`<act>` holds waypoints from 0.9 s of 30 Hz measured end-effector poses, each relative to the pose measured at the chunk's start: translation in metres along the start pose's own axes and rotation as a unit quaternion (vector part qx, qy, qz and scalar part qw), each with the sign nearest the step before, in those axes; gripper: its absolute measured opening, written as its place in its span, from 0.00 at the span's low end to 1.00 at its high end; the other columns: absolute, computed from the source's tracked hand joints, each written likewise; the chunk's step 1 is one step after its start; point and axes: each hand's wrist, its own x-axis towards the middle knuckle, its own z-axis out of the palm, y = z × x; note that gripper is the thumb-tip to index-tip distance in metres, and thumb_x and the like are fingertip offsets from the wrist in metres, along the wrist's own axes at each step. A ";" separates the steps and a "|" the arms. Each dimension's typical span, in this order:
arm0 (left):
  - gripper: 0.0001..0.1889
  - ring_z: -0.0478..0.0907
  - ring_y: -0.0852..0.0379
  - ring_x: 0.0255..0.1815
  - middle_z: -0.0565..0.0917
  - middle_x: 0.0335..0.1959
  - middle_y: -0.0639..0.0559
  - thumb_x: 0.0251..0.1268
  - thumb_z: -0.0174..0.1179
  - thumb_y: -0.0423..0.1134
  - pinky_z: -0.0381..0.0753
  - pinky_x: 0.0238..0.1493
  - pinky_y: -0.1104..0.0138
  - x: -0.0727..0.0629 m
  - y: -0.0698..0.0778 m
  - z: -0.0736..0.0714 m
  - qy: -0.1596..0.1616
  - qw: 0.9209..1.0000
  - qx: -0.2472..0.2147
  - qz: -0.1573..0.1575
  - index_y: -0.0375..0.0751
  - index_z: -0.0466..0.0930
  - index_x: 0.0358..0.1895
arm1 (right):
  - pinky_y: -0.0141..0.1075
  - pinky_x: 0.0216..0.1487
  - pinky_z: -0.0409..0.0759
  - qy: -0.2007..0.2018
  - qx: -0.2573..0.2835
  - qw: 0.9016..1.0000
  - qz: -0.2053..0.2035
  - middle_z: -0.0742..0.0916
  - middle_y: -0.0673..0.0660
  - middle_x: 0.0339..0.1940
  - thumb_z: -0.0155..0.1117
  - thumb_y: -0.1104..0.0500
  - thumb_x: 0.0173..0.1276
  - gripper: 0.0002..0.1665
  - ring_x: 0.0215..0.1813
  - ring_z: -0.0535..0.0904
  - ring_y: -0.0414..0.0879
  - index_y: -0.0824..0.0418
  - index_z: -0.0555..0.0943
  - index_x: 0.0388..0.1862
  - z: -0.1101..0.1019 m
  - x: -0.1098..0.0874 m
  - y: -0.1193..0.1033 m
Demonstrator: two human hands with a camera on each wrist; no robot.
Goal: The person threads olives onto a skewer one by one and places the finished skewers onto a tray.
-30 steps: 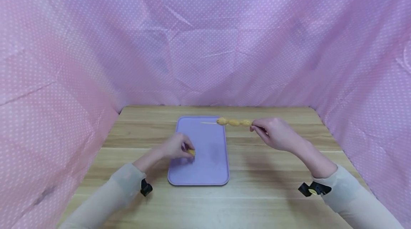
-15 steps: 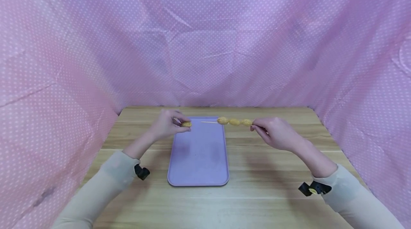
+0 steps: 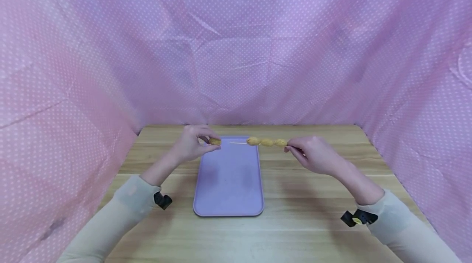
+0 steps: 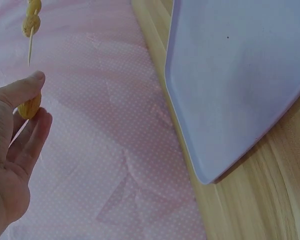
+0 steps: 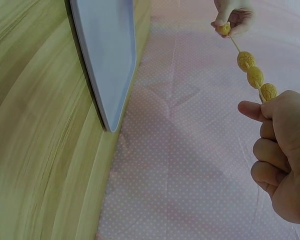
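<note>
In the head view my right hand (image 3: 316, 154) grips the blunt end of a thin wooden skewer (image 3: 237, 143) and holds it level above the table. Three small, wrinkled, yellow-brown potato-like pieces (image 3: 266, 142) are threaded on it, close to the fingers. The bare pointed end faces left. My left hand (image 3: 189, 143) pinches one loose potato-like piece (image 3: 215, 141) between thumb and fingers, level with the skewer's tip. A short gap separates tip and piece. From the left wrist view, the loose piece (image 4: 30, 106) sits partly hidden behind the thumb, with the skewer tip above it.
A lilac rectangular tray (image 3: 228, 189) lies on the wooden table (image 3: 306, 230) below the hands, with a tiny dark speck (image 4: 228, 37) on it. Pink dotted cloth (image 3: 236, 70) hangs around the back and sides. Each wrist wears a small black camera (image 3: 162, 200).
My left hand has lifted the loose piece from the tray up to skewer height, then moved very slightly right. The right hand and skewer have stayed nearly in place.
</note>
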 end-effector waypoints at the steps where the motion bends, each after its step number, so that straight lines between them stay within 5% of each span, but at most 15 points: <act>1: 0.11 0.89 0.53 0.30 0.92 0.34 0.47 0.52 0.82 0.27 0.93 0.33 0.71 0.000 0.001 0.000 -0.001 1.000 0.001 0.000 0.38 0.93 0.39 | 0.23 0.23 0.72 -0.001 0.001 1.000 0.001 0.92 0.46 0.32 0.67 0.70 0.71 0.11 0.24 0.67 0.25 0.55 0.88 0.37 0.001 0.000 0.000; 12: 0.13 0.91 0.53 0.35 0.93 0.36 0.47 0.50 0.80 0.22 0.94 0.37 0.71 0.000 0.004 0.002 0.000 1.000 0.018 0.011 0.38 0.89 0.37 | 0.22 0.22 0.67 -0.003 0.006 1.000 0.002 0.91 0.45 0.30 0.68 0.69 0.72 0.10 0.23 0.64 0.25 0.55 0.89 0.37 0.004 0.004 -0.002; 27: 0.13 0.87 0.58 0.32 0.91 0.35 0.50 0.48 0.83 0.26 0.93 0.34 0.70 0.000 0.005 0.003 -0.001 1.000 0.016 0.017 0.39 0.92 0.37 | 0.25 0.25 0.75 -0.009 0.004 1.000 0.001 0.91 0.45 0.30 0.69 0.67 0.72 0.07 0.24 0.67 0.26 0.56 0.89 0.37 0.006 0.005 -0.004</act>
